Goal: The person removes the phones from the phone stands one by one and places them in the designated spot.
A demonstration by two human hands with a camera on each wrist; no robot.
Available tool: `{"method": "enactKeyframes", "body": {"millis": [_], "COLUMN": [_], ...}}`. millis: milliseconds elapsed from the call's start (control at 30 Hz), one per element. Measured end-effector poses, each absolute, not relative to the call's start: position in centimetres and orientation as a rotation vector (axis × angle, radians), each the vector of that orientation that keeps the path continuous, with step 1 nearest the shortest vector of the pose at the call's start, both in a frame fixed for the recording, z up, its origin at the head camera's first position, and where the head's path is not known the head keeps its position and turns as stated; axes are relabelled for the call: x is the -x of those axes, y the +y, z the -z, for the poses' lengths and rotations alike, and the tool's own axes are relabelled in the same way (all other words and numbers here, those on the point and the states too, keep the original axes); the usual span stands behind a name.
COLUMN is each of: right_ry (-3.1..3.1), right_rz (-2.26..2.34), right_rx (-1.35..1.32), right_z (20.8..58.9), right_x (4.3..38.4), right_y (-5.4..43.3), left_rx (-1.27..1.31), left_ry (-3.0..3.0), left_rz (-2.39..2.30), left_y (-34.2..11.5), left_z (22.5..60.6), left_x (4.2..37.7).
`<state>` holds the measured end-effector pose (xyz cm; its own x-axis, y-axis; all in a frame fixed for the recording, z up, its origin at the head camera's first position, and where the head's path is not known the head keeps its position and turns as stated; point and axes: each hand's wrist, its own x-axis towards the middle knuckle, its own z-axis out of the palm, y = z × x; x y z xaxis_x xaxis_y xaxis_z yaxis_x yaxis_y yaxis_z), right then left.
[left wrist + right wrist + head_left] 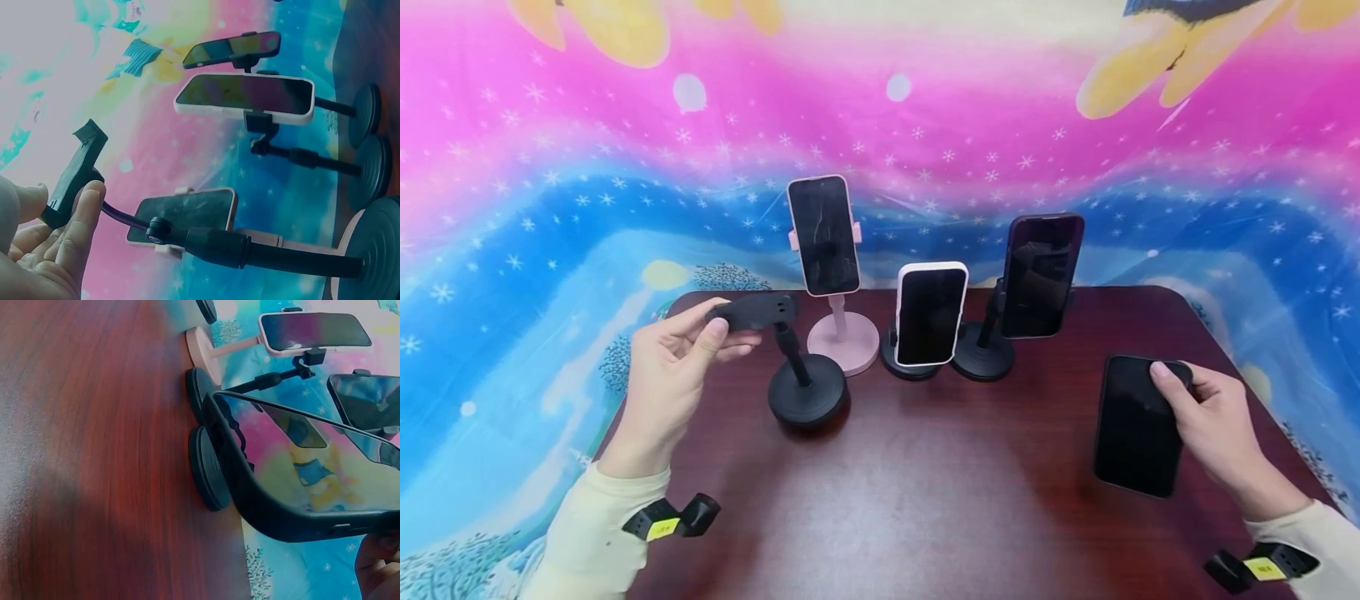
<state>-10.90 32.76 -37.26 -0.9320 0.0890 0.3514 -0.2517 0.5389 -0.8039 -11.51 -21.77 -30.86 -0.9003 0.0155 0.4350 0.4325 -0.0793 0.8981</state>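
Note:
My left hand point(666, 367) pinches the clamp point(752, 312) of a black phone stand point(808, 390) between thumb and fingers. In the left wrist view, no phone sits in that clamp point(76, 175), and its thin neck runs down to a round base. Off to the right, my right hand point(1221, 421) grips a black-cased phone point(1135, 433) by its upper right corner, thumb on the front. Its screen is dark in the head view; in the right wrist view the glass point(312, 456) mirrors the colourful backdrop.
Behind stand a pink stand point(859, 350) bearing a phone point(825, 237), a white-cased phone point(931, 317) on a low black stand point(912, 371), and a dark phone point(1042, 279) on another black stand point(983, 358). A patterned cloth point(925, 167) hangs beyond the brown table point(925, 500).

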Motion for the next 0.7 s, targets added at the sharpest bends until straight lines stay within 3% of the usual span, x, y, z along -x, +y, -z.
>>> {"method": "enactKeyframes", "body": {"millis": [700], "right_ry": [-2.541], "right_rz": [-1.399], "right_rx": [-0.163], "right_z": [39.2], "right_x": [10.4], "right_y": [34.3], "left_rx": [0.387], "left_ry": [-1.813], "left_rz": [2.067], "left_y": [-23.7], "left_z": [30.9], "left_x": [13.5]}}
